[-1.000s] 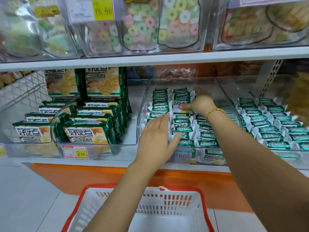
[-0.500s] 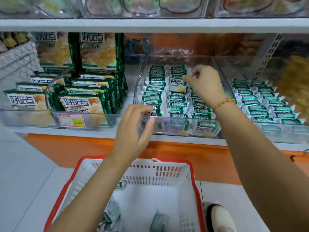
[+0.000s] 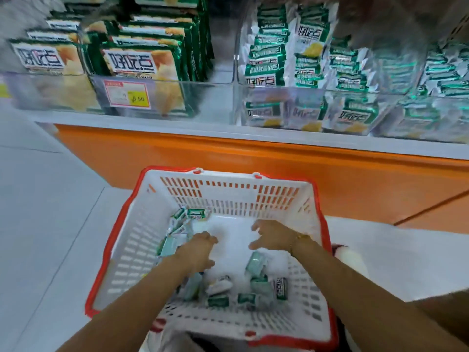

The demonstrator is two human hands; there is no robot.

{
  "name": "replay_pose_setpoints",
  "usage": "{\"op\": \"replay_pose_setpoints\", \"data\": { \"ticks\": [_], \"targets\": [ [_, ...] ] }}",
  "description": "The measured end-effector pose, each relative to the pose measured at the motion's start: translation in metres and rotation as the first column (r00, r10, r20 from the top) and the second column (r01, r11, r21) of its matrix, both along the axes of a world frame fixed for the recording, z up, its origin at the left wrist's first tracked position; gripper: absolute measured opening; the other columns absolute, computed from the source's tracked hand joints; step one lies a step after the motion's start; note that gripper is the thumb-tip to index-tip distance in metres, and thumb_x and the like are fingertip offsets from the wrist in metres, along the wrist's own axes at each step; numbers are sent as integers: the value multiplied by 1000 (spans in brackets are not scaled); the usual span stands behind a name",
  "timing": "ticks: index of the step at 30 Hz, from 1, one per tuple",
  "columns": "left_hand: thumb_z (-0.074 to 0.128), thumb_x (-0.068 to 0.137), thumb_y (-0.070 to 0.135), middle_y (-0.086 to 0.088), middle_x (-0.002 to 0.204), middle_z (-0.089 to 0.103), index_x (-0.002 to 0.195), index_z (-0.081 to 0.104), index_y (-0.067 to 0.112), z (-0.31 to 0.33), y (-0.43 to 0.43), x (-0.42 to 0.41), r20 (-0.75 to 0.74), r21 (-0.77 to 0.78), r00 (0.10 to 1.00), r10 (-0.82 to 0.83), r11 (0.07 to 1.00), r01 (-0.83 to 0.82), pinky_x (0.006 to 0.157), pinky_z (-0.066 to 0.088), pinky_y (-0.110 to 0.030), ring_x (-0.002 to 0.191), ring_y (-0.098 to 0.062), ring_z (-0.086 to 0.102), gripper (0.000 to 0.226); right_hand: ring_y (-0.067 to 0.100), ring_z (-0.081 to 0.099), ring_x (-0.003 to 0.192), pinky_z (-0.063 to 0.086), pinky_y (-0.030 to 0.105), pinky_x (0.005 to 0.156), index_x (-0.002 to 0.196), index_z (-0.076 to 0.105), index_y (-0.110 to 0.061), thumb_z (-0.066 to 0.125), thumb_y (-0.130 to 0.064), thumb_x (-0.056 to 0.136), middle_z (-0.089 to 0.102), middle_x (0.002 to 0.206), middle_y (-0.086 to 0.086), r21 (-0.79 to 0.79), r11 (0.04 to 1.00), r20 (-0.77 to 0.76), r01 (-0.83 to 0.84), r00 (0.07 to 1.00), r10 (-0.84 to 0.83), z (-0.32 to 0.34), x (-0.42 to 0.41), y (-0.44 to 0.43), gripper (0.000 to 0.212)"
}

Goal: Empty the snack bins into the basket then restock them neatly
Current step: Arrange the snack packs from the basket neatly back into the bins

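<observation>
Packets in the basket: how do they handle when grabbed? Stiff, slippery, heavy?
The packets look small and lie scattered at odd angles in the basket, so they are probably light. Glossy wrappers suggest slippery, crinkly film, perhaps over a firmer core. They look flat: unlikely to roll, likely to slide.

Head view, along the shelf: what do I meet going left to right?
Left stack of large cracker bags → price-tagged stack of large cracker bags → middle bin of small green packets → right bin of small packets.
</observation>
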State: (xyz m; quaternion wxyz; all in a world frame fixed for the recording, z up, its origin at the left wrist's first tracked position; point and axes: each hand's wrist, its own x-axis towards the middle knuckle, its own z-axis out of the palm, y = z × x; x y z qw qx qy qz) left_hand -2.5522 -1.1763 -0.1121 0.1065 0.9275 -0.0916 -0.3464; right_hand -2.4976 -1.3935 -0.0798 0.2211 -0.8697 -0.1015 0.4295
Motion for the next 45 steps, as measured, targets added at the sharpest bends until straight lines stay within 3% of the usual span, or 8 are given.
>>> {"op": "replay_pose_setpoints", "data": {
  "ticks": [7,20,25,29,33,37,42,45],
  "targets": [
    [74,79,19,-8,149,32,145,31,10,-32,51,-6,-14,-82,957,288,954,-288,101,33,-21,130,-21,40,80,30,46,123,44,33,99,145,29,-9,70,-23,80,41,138,16,-196,959,-1,203,978,-207,-91,-34,-1,78],
    [70,74,48,-15,141,37,146,26,27,-75,45,16,40,292,994,99,951,-106,110,28,-40,131,-32,34,87,28,55,104,45,27,91,125,52,-9,74,-29,78,40,127,15,-281,946,-38,159,983,-177,-115,-42,4,56],
    [67,80,33,-16,131,44,133,41,23,-73,32,16,-1,273,986,165,949,-159,99,40,-36,122,-30,42,60,19,52,87,37,17,54,114,57,-7,68,-11,78,58,113,12,-115,965,4,237,971,-238,-100,-34,3,37],
    [65,81,31,-12,124,55,127,44,18,-56,24,18,-78,171,941,330,934,-314,90,47,-34,111,-27,53,52,15,53,70,38,15,49,109,55,-9,69,-4,80,57,96,8,194,868,-28,456,887,-460,-66,-20,5,32],
    [67,85,31,-1,125,47,121,49,16,-13,13,32,-404,-216,628,665,598,-772,72,42,-28,103,-18,47,43,13,62,66,52,15,54,111,54,-9,69,2,80,58,102,7,479,651,-162,589,788,-594,-11,-3,2,36],
    [46,98,34,-7,107,59,117,53,15,45,8,45,-830,-321,338,445,115,-940,68,47,-25,89,-17,63,28,17,61,99,53,17,65,105,58,-11,75,2,76,60,113,2,665,437,-278,606,743,-609,40,12,-5,36],
    [31,95,52,-23,100,66,120,56,11,107,-13,47,-904,-366,358,235,7,-930,61,55,-24,64,-15,55,54,26,62,111,52,38,92,98,64,-13,76,-40,73,59,128,8,794,230,-396,562,766,-507,93,12,-20,38],
    [29,88,62,-24,102,67,119,57,8,135,-31,46,-893,-410,400,205,-8,-912,61,55,-24,64,-16,56,69,28,62,109,51,44,92,96,61,-2,65,-35,84,65,120,6,835,191,-351,516,766,-538,120,7,-25,36]
  ]
}}
